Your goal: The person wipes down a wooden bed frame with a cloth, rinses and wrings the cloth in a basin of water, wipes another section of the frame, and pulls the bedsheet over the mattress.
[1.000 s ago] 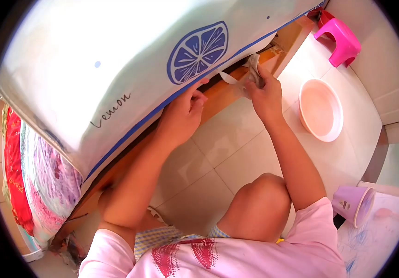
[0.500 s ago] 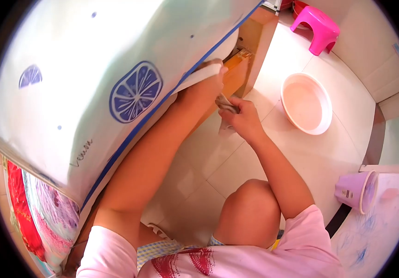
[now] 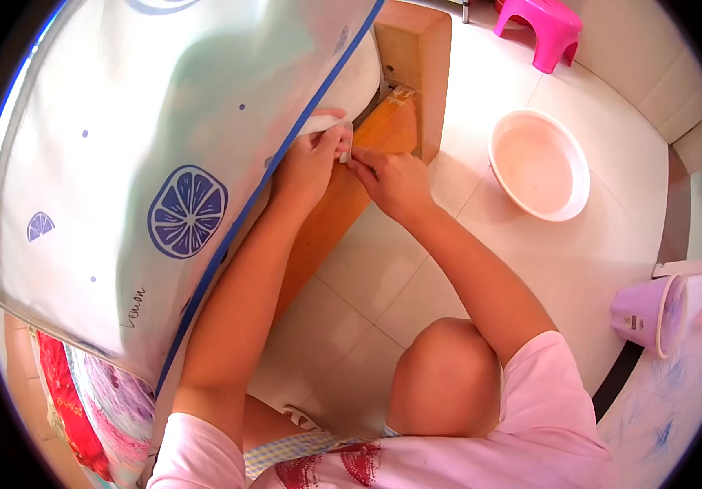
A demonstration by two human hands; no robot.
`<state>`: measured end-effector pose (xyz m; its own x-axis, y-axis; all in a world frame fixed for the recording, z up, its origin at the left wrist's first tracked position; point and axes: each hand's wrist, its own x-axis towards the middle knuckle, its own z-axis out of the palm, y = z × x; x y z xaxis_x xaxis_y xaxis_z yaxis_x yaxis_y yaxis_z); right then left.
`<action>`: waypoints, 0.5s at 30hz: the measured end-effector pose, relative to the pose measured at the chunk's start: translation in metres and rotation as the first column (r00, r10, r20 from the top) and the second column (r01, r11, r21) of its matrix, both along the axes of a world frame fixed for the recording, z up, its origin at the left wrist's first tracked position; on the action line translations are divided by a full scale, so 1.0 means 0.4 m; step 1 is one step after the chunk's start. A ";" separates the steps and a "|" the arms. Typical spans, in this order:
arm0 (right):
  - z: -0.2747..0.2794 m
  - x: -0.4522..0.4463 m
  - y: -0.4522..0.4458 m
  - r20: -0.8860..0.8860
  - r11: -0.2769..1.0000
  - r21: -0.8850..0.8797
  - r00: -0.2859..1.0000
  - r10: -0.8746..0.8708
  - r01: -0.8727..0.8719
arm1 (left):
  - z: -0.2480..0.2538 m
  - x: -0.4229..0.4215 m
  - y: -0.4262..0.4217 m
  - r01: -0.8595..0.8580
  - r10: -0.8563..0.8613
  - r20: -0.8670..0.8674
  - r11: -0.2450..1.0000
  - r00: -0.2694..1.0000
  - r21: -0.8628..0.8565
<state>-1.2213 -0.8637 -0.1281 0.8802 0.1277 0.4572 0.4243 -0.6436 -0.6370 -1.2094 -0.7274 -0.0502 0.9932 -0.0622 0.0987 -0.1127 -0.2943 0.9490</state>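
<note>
My left hand is at the blue-edged hem of a white cover printed with blue lemon slices. Its fingers are curled on a pale cloth bunched at the fingertips, beside a white fold that shows under the hem. My right hand meets it from the right, thumb and fingers pinching the same pale cloth. Most of the cloth is hidden by the fingers. Both hands are just above an orange-brown wooden board, which runs along the lower side of the covered thing.
A whitish basin stands on the tiled floor to the right. Behind it is a pink stool. A purple bucket is at the far right. Red and patterned fabrics lie at lower left. My bent knee is below my hands.
The view has shifted. My right hand has come up close to my left; the cloth that hung from it is now mostly hidden between both hands' fingers.
</note>
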 end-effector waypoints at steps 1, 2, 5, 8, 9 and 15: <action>-0.002 0.005 0.003 0.000 1.000 0.007 1.000 -0.004 0.004 | 0.005 -0.020 0.003 -0.041 0.040 -0.041 0.999 0.998 -0.014; -0.003 0.011 0.007 0.015 0.998 -0.061 1.000 0.001 0.000 | 0.002 -0.047 0.009 -0.038 0.038 -0.040 0.999 0.999 -0.008; 0.019 0.007 0.014 -0.006 0.987 -0.159 1.000 -0.010 0.009 | -0.014 -0.126 0.042 -0.206 0.211 -0.066 0.976 0.975 0.077; 0.025 0.007 0.025 -0.024 0.990 -0.135 0.999 -0.048 0.045 | -0.041 -0.146 0.089 -0.125 0.182 -0.044 0.812 0.982 0.570; 0.022 0.012 0.030 -0.008 0.995 -0.072 0.997 -0.075 0.074 | -0.050 -0.144 0.093 -0.128 0.185 -0.043 0.812 0.982 0.570; 0.037 0.070 0.066 -0.096 0.966 0.123 0.972 -0.216 0.227 | -0.023 -0.128 0.060 -0.090 -0.145 0.243 0.659 0.959 0.747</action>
